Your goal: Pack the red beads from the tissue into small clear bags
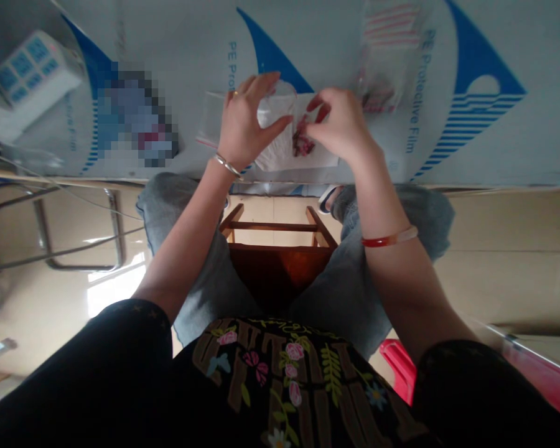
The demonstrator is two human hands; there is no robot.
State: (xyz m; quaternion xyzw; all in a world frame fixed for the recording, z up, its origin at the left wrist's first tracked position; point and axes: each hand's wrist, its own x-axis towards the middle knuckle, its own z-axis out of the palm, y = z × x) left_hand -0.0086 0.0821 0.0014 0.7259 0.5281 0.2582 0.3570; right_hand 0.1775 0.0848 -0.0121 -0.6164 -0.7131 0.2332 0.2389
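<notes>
My left hand (249,121), a ring on one finger, curves around a clear plastic bag (277,112) with white strand-like contents. Its thumb lies across the strands and its fingertips reach the far edge. Just to the right is a small heap of dark red pieces (303,138) on a white sheet (324,155). Over the right side of that heap, my right hand (340,121) has its fingers curled toward the thumb. What lies between those fingertips is too small to make out.
Blue-printed protective film covers the table (200,43). Beyond my right hand lie clear zip bags (387,56) with red stripes and reddish contents. At left are a white box (37,68) with blue squares and a pixelated object (142,118). A wooden stool (280,267) is beneath me.
</notes>
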